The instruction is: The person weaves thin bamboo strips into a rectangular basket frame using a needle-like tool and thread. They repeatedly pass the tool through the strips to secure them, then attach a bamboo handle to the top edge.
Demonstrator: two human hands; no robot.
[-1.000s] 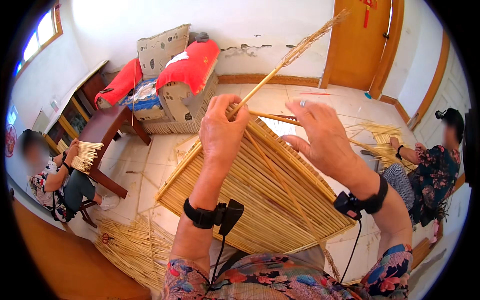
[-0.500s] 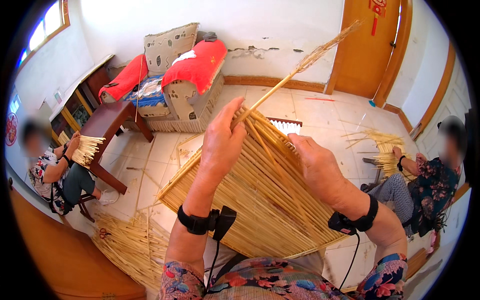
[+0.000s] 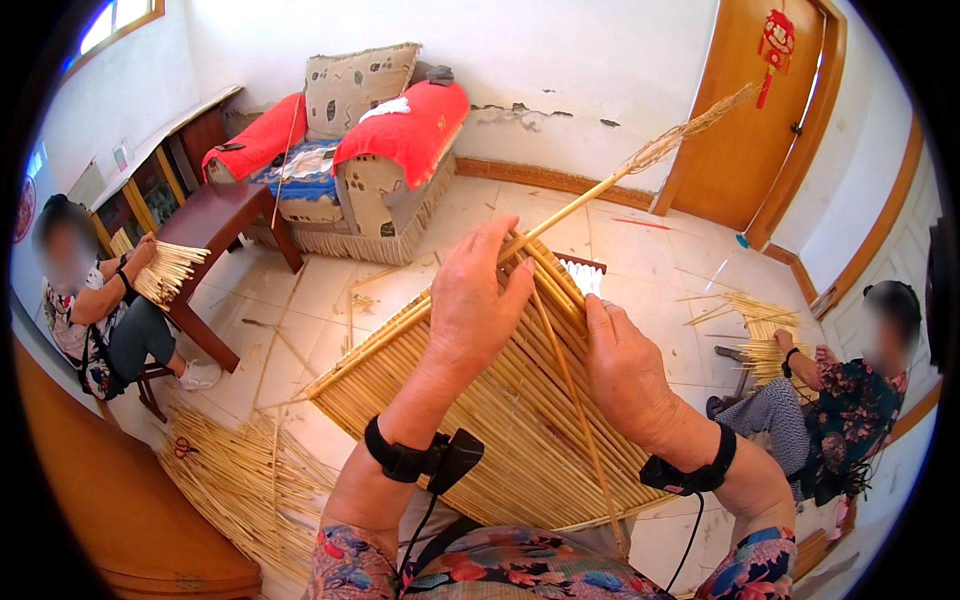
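Clasping a plumed stalk [image 3: 578, 205] in the closed left grip [image 3: 480, 300]; pinching, in the right grip [image 3: 628, 372], the edge of a stalk mat [image 3: 520, 405] spread between and below both.

The stalk mat [image 3: 515, 405] (behind both hands [image 3: 478, 300] [image 3: 628, 378]) is partly hidden.

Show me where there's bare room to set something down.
The table's middle looks bare, between the bundle and the armchair. The floor between armchair and door looks mostly clear, bar a red strip. It's crowded at the stalk pile with scissors, the stalks at right, and the mat under the left hand and right hand.
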